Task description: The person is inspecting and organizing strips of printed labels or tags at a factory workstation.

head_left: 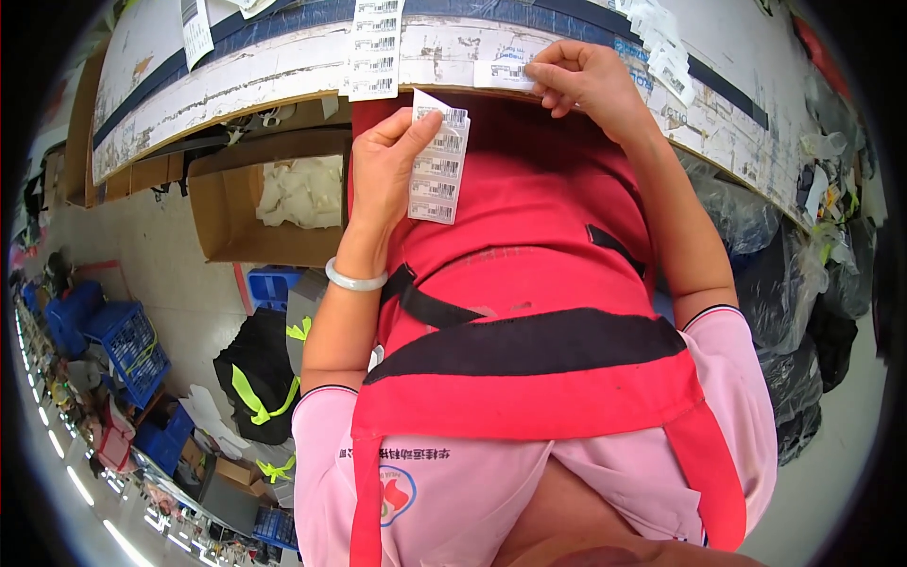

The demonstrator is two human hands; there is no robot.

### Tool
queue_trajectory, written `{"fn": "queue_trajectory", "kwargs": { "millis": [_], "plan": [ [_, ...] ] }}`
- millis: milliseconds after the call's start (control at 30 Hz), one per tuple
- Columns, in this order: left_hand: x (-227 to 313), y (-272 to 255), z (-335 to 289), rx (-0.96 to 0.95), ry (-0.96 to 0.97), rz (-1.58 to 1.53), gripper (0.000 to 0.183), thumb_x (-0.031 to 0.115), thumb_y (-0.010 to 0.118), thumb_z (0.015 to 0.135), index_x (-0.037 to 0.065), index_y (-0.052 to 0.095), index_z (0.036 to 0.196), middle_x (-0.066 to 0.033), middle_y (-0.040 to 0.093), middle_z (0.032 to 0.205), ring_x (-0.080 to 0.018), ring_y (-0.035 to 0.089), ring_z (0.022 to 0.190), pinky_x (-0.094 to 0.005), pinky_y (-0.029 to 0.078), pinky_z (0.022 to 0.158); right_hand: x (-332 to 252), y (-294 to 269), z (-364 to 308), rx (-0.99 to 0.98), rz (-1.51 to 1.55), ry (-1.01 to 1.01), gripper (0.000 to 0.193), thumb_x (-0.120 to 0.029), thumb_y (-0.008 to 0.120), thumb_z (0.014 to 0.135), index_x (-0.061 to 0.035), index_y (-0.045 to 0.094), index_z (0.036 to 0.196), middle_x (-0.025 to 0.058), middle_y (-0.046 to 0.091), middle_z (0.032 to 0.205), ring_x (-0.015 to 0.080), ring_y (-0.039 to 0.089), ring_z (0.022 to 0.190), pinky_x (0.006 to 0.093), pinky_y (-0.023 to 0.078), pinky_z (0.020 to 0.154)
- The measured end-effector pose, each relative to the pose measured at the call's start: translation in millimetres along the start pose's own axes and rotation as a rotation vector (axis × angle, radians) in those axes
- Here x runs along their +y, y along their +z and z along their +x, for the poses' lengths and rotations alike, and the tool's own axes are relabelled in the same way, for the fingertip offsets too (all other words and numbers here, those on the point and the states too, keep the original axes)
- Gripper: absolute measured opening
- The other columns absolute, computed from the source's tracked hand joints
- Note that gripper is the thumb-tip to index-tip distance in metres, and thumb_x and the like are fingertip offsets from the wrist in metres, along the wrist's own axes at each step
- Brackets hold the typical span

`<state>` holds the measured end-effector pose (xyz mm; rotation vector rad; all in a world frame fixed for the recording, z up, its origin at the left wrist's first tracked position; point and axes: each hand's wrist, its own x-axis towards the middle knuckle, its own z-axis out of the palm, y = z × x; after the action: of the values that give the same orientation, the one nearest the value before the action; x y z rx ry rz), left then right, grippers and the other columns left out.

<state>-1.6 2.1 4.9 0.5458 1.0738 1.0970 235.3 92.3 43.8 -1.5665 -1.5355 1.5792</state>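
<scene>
My left hand (381,175) pinches a short strip of white barcode labels (436,184) between thumb and fingers. The strip hangs down in front of my red apron, and its top corner is folded to a point. My right hand (593,87) is closed at the table's near edge, its thumb and forefinger on the right end of a small white label (501,74). That label lies at the edge of the worn white tabletop (444,42). Between my hands, a longer strip of barcode labels (375,52) lies on the table and reaches its edge.
More label strips (666,57) lie in a heap at the right of the table, and another strip (196,33) lies at the left. Under the table stands a cardboard box (213,213) holding white material. Clear plastic bags (779,274) crowd the right side. Blue crates (132,345) stand far left.
</scene>
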Motion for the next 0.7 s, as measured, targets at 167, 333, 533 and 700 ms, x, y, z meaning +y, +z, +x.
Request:
{"fn": "queue_trajectory", "kwargs": {
  "millis": [167, 333, 533, 700],
  "plan": [
    [-0.2, 2.8, -0.3, 0.006, 0.001, -0.037, 0.015, 0.012, 0.067, 0.090, -0.001, 0.070, 0.096, -0.0011, 0.068, 0.081, -0.0043, 0.059, 0.067, -0.0190, 0.046, 0.060, 1.3, 3.6, 4.4, -0.001, -0.007, 0.013, 0.019, -0.019, 0.066, 0.089, -0.0008, 0.065, 0.092, 0.0024, 0.064, 0.076, 0.0055, 0.059, 0.063, 0.0196, 0.051, 0.055],
    [-2.3, 1.5, 0.3, 0.001, -0.001, -0.054, 0.015, 0.011, 0.067, 0.090, -0.001, 0.070, 0.097, -0.0015, 0.068, 0.083, -0.0047, 0.059, 0.068, -0.0192, 0.047, 0.060, 8.0, 5.3, 8.5, -0.022, 0.007, 0.020, 0.018, -0.019, 0.066, 0.089, -0.0011, 0.065, 0.092, 0.0025, 0.064, 0.077, 0.0055, 0.058, 0.063, 0.0193, 0.051, 0.055],
    [-3.3, 0.2, 0.5, -0.008, -0.009, -0.049, 0.016, 0.012, 0.067, 0.089, -0.001, 0.070, 0.097, -0.0018, 0.068, 0.083, -0.0048, 0.060, 0.068, -0.0192, 0.047, 0.060, 7.9, 3.8, 10.4, -0.031, 0.028, 0.048, 0.018, -0.019, 0.067, 0.089, -0.0013, 0.066, 0.092, 0.0025, 0.064, 0.077, 0.0054, 0.058, 0.063, 0.0190, 0.051, 0.056],
    [-4.8, 0.3, 0.0, -0.004, -0.010, -0.037, 0.016, 0.013, 0.068, 0.089, -0.001, 0.070, 0.097, -0.0019, 0.069, 0.082, -0.0048, 0.060, 0.067, -0.0192, 0.047, 0.059, 9.0, 3.8, 10.5, -0.033, 0.034, 0.050, 0.019, -0.020, 0.066, 0.089, -0.0014, 0.066, 0.093, 0.0026, 0.064, 0.077, 0.0055, 0.058, 0.063, 0.0190, 0.051, 0.056]
  ]
}}
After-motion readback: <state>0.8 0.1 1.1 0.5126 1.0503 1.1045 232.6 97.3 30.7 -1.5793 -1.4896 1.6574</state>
